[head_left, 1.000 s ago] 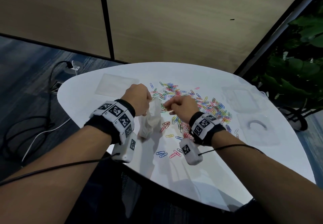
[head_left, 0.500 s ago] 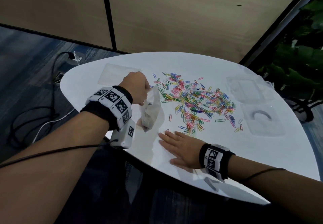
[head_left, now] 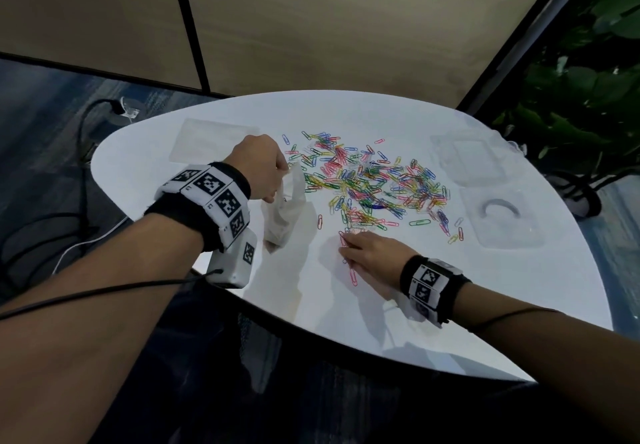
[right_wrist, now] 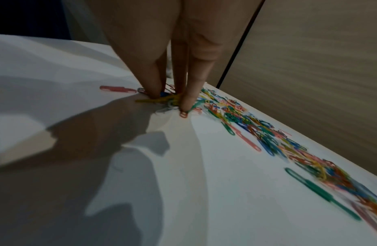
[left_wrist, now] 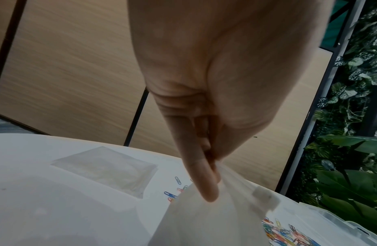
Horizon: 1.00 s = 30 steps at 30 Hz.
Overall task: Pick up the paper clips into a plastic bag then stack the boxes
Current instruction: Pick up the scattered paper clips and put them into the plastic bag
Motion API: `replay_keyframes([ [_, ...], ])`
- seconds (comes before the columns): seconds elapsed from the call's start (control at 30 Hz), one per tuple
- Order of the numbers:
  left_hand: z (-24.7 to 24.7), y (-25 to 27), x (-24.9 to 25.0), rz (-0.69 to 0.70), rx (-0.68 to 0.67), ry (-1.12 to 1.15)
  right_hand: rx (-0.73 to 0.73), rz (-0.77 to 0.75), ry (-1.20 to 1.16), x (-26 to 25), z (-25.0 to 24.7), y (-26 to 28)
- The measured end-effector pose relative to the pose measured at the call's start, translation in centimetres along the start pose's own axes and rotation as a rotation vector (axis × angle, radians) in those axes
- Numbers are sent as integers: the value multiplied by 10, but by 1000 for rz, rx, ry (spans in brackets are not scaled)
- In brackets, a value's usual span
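While pinched at its top edge by the left hand (head_left: 260, 166), thumb and curled fingers (left_wrist: 201, 173) closed on the film, plastic bag (head_left: 284, 209) hanging limp left of centre, mouth likely to fall shut. Right hand (head_left: 372, 257) flat with fingers straight, tips pressed on paper clips (head_left: 370, 184) at the pile's near fringe, gripping none: light, slick, likely best raked together, then pinched. Clear boxes (head_left: 502, 217) at right; bare worktop (head_left: 332, 308) towards the lower edge, drop-off close.
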<state>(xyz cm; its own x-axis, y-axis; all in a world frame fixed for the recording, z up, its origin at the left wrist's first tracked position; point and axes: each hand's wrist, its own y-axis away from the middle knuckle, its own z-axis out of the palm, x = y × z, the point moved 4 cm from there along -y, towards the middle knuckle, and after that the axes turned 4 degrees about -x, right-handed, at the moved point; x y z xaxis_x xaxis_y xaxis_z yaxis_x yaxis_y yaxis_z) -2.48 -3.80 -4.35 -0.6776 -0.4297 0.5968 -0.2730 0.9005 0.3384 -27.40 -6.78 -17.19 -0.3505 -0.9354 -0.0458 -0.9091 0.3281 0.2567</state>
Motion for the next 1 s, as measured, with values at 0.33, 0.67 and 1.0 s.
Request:
replay_keyframes([
  [0.33,5,-2,5,22,-20,8,179,659,-823,50,-55,-11],
  [0.67,14,0,19,67,-23,32,376,563,-1936,2,-124,-60],
  [1.0,10,5,20,78,2,39,220,543,-996,-14,-129,-84],
])
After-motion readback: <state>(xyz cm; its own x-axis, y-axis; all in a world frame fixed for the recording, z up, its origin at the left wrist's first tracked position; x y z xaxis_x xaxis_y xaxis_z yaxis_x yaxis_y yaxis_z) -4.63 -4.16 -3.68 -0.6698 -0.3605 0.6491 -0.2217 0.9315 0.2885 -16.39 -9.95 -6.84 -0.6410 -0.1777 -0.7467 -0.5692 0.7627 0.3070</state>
